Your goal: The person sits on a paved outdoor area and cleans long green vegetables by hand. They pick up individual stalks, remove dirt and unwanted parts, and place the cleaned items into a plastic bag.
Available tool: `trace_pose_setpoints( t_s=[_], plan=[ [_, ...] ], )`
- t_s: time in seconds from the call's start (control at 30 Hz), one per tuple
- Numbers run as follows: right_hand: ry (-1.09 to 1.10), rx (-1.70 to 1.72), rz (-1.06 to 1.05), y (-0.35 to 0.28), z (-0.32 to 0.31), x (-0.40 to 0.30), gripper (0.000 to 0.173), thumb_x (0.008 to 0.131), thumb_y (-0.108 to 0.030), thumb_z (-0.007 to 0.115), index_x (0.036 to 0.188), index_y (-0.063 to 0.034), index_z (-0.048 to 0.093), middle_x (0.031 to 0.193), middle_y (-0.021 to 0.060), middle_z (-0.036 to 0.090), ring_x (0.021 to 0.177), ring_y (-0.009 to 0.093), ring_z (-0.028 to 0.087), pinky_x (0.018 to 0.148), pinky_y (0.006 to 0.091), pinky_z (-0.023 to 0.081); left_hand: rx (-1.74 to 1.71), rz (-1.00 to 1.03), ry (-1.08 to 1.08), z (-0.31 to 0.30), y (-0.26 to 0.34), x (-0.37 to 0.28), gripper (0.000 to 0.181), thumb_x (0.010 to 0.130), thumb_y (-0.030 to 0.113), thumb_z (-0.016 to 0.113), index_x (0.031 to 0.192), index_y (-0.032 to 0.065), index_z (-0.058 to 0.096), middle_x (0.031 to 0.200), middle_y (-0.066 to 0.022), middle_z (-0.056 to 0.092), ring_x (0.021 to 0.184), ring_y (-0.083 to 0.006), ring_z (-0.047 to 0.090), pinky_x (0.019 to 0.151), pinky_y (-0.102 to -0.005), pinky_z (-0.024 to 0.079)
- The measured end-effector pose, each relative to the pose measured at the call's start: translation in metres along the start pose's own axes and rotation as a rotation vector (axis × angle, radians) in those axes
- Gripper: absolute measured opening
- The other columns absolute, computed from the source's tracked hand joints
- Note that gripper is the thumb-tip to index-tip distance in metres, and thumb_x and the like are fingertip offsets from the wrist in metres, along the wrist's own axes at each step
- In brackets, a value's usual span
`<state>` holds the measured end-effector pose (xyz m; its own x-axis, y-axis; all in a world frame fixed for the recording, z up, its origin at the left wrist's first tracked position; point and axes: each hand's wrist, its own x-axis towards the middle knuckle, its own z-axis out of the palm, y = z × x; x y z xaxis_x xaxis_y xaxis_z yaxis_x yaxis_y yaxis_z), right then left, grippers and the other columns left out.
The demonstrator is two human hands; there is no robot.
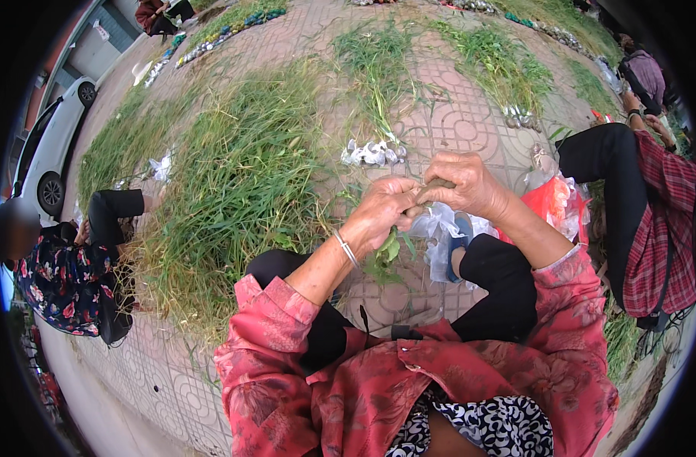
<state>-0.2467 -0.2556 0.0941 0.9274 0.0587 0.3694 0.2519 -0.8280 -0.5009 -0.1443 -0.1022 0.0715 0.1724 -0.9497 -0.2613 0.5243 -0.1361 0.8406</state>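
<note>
Both of my hands meet in front of my knees around a small brown clump (pixel 437 184), perhaps soil or a muddy root. My left hand (pixel 382 207), with a silvery bangle at the wrist, grips it from the left, fingers curled. From the other side my right hand (pixel 466 181) pinches the clump between thumb and bent fingers. Green leaves (pixel 388 249) hang below my left hand; their stem is mostly hidden by the fingers. White plastic film (pixel 439 228) lies just beyond, by my blue shoe (pixel 457 257).
A large heap of cut green plants (pixel 245 183) lies at left. Ahead are plant bundles with plastic-wrapped bases (pixel 373 153). A red plastic bag (pixel 545 200) stands at right. People sit on both sides: one in a floral top (pixel 62 285), another in a plaid shirt (pixel 662 228).
</note>
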Motion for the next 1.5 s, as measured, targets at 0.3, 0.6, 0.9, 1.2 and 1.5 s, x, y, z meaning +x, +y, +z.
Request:
trace_pose_setpoints(
  t_s=[0.3, 0.6, 0.9, 1.2, 1.5],
  plan=[
    [0.198, 0.589, 0.247, 0.009, -0.014, 0.008, 0.075, 0.079, -0.065, 0.033, 0.127, -0.0074, 0.032, 0.104, 0.0114, 0.055, 0.064, 0.013, 0.053, 0.055, 0.0270, 0.044, 0.008, 0.088, 0.022, -0.001, 0.004, -0.001, 0.016, 0.087, 0.016, 0.047, 0.084, 0.0026, 0.055, 0.059, 0.0043, 0.040, 0.049, -0.0047, 0.028, 0.045, -0.0195, 0.022],
    [0.028, 0.509, 0.463, 0.003, 0.000, 0.004, 0.034, 0.078, -0.032, 0.059, 0.101, -0.0071, 0.054, 0.084, 0.0082, 0.058, 0.076, 0.015, 0.054, 0.067, 0.0283, 0.042, 0.064, 0.041, 0.091, 0.005, 0.000, -0.002, 0.016, 0.087, 0.016, 0.047, 0.084, 0.0029, 0.054, 0.057, 0.0040, 0.039, 0.048, -0.0050, 0.028, 0.046, -0.0198, 0.024],
    [-0.124, 0.235, 0.300, 0.010, 0.002, -0.002, 0.047, 0.076, -0.035, 0.061, 0.113, -0.0097, 0.048, 0.088, 0.0063, 0.059, 0.079, 0.018, 0.056, 0.068, 0.0284, 0.044, -0.180, -0.103, -0.102, -0.009, -0.008, 0.003, 0.019, 0.087, 0.018, 0.049, 0.087, -0.0007, 0.053, 0.058, 0.0016, 0.040, 0.046, -0.0062, 0.030, 0.045, -0.0209, 0.028],
    [0.059, 0.233, 0.314, 0.000, 0.003, 0.002, 0.024, 0.081, -0.027, 0.055, 0.083, -0.0032, 0.060, 0.062, 0.0092, 0.057, 0.060, 0.014, 0.056, 0.055, 0.0275, 0.044, -0.021, -0.021, -0.027, -0.005, -0.006, 0.001, 0.022, 0.085, 0.018, 0.053, 0.094, -0.0020, 0.053, 0.064, 0.0006, 0.047, 0.052, -0.0069, 0.040, 0.049, -0.0210, 0.034],
    [0.128, 0.431, 0.343, 0.021, 0.008, 0.016, 0.054, 0.084, -0.045, 0.046, 0.120, -0.0052, 0.039, 0.086, 0.0122, 0.062, 0.072, 0.017, 0.061, 0.055, 0.0290, 0.046, 0.304, 0.213, 0.253, -0.002, 0.010, -0.001, 0.037, 0.083, 0.019, 0.056, 0.110, -0.0060, 0.047, 0.065, 0.0050, 0.043, 0.052, -0.0027, 0.033, 0.044, -0.0173, 0.026]
  ],
)
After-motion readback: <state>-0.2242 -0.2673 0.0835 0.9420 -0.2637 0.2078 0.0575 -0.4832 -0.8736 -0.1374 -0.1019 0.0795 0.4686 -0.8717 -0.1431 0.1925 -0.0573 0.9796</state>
